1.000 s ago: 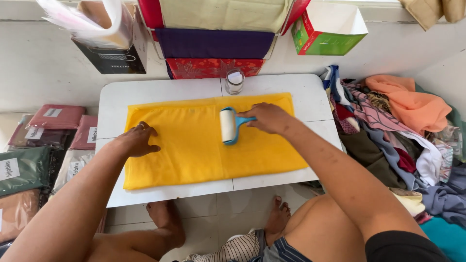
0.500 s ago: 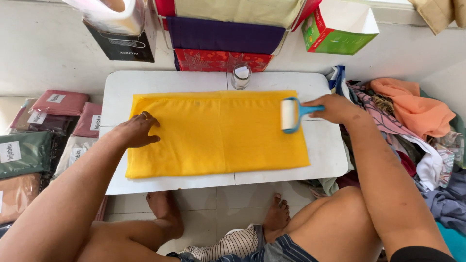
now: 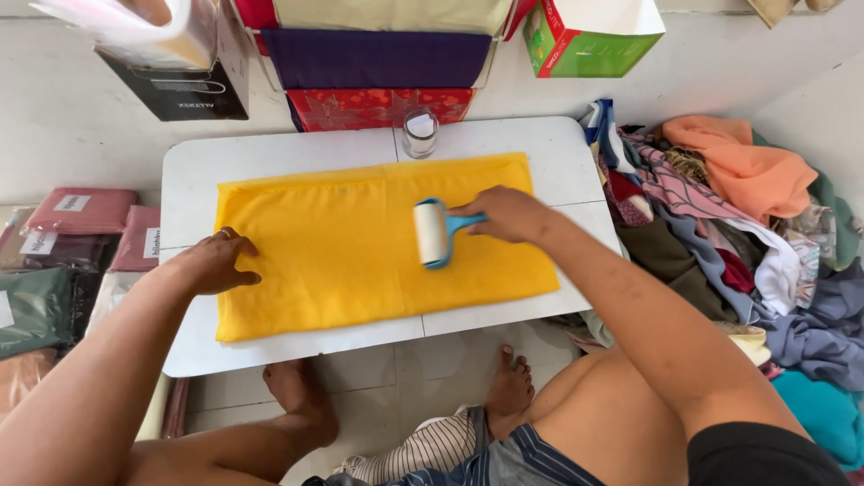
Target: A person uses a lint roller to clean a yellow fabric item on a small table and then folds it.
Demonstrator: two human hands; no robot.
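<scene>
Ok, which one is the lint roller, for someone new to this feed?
Find the white low table and the yellow cloth spread across it. The lint roller lies on the cloth's right half, in the right hand: white drum, blue handle, unlike the glass jar beyond.

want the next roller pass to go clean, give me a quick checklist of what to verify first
1. Left hand flat on the yellow cloth, pinning its left end: ok.
2. Right hand in a closed grip on the lint roller handle: ok.
3. Roller head touching the cloth: ok.
4. Cloth lies flat on the white table: ok.
5. Glass jar off the cloth: cannot tell, it sits at the far edge.
</scene>
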